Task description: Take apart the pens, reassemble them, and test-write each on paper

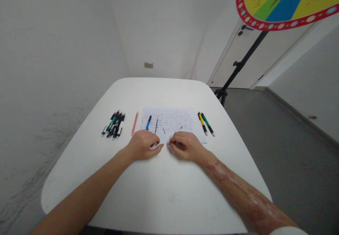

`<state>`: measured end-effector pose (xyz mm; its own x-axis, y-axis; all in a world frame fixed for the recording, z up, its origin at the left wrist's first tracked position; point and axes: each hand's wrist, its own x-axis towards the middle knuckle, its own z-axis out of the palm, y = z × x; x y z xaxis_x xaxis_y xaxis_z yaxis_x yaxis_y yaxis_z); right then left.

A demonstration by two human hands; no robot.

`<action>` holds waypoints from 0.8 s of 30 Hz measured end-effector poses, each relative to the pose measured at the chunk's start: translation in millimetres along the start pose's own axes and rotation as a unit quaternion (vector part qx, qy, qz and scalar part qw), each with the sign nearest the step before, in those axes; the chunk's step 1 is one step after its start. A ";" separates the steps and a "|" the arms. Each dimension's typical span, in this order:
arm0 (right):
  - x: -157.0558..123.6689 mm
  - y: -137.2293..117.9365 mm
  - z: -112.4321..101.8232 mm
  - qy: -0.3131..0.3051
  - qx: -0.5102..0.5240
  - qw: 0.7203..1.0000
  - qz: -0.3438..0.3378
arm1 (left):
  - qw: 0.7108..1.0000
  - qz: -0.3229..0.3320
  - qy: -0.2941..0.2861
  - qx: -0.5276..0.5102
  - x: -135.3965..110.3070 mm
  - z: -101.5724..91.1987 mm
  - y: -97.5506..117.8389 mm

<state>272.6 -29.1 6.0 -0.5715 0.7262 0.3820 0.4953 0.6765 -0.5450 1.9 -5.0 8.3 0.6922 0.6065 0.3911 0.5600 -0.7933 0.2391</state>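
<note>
- One bare left hand (pixel 144 145) and one bare right hand (pixel 188 146) are facing each other at the near edge of a white printed paper sheet (pixel 172 116), which is lying on a white, round-cornered bench (pixel 164 192).
- Left grip: fingers are bending toward the thumb; whether they are holding anything is not discernible.
- Right grip: thumb and fingertips are nearly meeting; any small item between them is too blurred to identify.
- On the sheet, a blue pen barrel with a black end (pixel 149 122) is lying beyond the left hand, with a slim dark rod (pixel 156 124), a small grey piece (pixel 164 131) and a small dark piece (pixel 181 127) following rightward.
- Left of the sheet, a slender pink stick (pixel 135 123) is lying near a pile of black and green pens (pixel 114 125).
- Right of it, a yellow-and-black pen (pixel 202 123) and a green-and-black pen (pixel 208 124) are lying side by side.
</note>
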 end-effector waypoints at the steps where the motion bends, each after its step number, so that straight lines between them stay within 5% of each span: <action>1: 2.1 0.5 0.7 0.014 -0.010 1.000 0.021 | 0.999 -0.030 0.012 0.009 1.8 -2.3 -1.1; 6: 23.3 1.5 1.3 0.040 -0.065 0.988 0.138 | 0.985 -0.171 -0.004 0.036 19.1 -13.3 -7.8; 13: 63.9 -5.1 1.5 -0.058 -0.138 0.969 0.199 | 0.942 -0.254 -0.183 0.118 65.3 -29.4 -16.7; 20: 93.0 -26.7 -11.4 -0.224 -0.230 0.913 0.254 | 0.903 -0.266 -0.303 0.148 105.8 -33.3 -25.5; 24: 96.7 -30.7 -12.5 -0.253 -0.254 0.902 0.240 | 0.896 -0.266 -0.321 0.150 117.1 -30.1 -29.6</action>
<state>210.4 22.0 69.0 -0.3721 0.8892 -0.2661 0.9281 0.3600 -0.0948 52.7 87.9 73.7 0.3569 0.8764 -0.3232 0.9188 -0.3918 -0.0477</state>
